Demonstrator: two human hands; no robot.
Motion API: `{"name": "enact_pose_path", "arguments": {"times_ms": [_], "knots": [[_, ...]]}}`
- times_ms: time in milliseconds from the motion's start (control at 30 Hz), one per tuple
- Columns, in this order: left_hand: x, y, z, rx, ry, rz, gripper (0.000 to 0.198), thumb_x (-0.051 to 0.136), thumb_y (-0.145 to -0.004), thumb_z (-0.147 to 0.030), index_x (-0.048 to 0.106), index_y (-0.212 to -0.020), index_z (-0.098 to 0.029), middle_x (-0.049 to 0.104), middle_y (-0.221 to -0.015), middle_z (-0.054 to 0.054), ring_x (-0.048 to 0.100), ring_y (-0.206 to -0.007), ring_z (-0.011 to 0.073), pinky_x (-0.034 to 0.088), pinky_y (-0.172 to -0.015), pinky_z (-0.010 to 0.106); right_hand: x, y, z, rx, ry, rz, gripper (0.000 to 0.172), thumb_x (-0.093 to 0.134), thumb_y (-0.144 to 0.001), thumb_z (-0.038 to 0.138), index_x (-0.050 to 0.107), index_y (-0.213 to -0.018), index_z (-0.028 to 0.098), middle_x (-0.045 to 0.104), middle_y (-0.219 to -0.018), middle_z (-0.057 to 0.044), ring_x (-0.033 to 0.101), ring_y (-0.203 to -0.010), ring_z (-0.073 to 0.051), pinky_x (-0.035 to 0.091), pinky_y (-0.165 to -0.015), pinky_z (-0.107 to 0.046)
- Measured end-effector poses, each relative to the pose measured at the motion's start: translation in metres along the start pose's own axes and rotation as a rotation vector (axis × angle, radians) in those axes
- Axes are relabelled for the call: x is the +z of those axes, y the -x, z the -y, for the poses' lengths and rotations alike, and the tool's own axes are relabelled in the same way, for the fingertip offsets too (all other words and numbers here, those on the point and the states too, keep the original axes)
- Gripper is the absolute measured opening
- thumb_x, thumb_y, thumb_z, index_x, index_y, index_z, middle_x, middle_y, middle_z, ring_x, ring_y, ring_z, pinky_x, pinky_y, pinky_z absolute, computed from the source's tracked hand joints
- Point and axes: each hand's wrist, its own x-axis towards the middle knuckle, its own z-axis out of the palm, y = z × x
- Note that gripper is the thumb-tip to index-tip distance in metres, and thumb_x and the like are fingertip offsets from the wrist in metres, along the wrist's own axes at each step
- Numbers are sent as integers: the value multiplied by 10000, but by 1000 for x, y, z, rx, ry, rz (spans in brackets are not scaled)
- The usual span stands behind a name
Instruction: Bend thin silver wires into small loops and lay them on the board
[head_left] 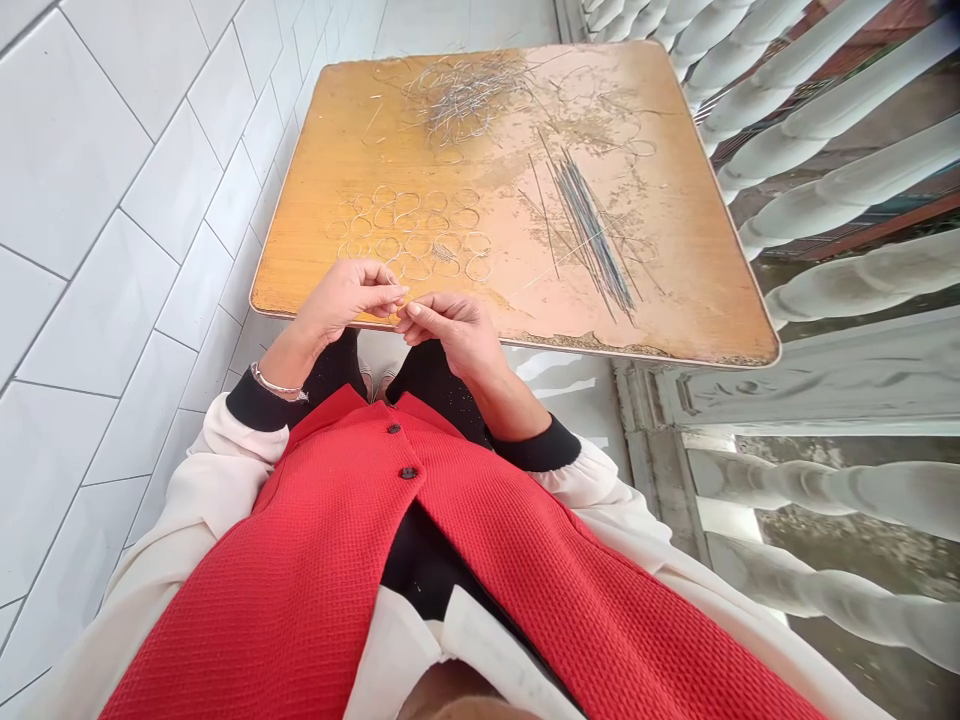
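Left hand [349, 300] and right hand [450, 335] pinch at the fingertips over the near edge of the worn wooden tabletop [660, 300]; held item too thin to tell, probably wire. Wire rings [405, 235] sit just far of the hands, within reach. Loose wire tangle [465, 100] far, straight rods [592, 235] right, apparently sorted by form

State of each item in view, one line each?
left bare hand: raised at table edge, fingertips pinched toward right hand
right bare hand: pinching likewise; anything held too thin to tell
worn orange tabletop: scuffed, finish worn and peeling at front edge
tangled thin silver wire pile: loosely heaped, far side
bent thin wire rings: lying flat, loosely clustered
straight dark wire bundle: lying flat, fanned out
silver bangle: worn on left wrist
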Motion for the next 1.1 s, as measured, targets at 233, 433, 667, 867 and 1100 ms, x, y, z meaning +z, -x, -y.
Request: {"name": "enact_pose_path", "arguments": {"times_ms": [233,433,667,867,1100], "knots": [[4,-3,7,-41,-28,86,246,793,-790,-287,636,-697,-122,665,-678,9,594,-611,70,500,-653,218,-6,-3,-4,-54,6,-145,485,829,-660,666,697,-681,199,613,-591,22,478,-480,-64,429,-450,-202],[6,-3,16,-125,32,60,355,707,-880,-482,674,-836,-132,717,-796,51,674,-742,112,532,-703,226,-8,-3,-11,-55,-84,-211,422,865,-664,581,685,-669,200,600,-570,37,503,-470,-61,448,-465,-197],[14,3,34,-186,42,132,95,718,-834,-203,663,-847,-127,729,-743,26,665,-658,91,513,-661,215,-14,-4,-16,-3,-89,-246,354,817,-737,541,718,-738,201,656,-648,16,511,-502,-65,439,-474,-196],[23,6,33,-167,48,149,107,649,-857,-152,652,-755,-122,721,-700,24,649,-613,78,499,-632,206,-16,-2,-16,-1,-75,-242,375,804,-735,572,739,-752,203,685,-689,1,513,-520,-67,408,-457,-194],[22,7,31,-186,64,130,133,637,-873,-155,664,-746,-121,717,-679,22,651,-594,80,497,-616,206,-15,0,-16,-5,-105,-215,446,811,-693,641,734,-747,205,675,-664,-2,497,-503,-72,398,-442,-210]]}}
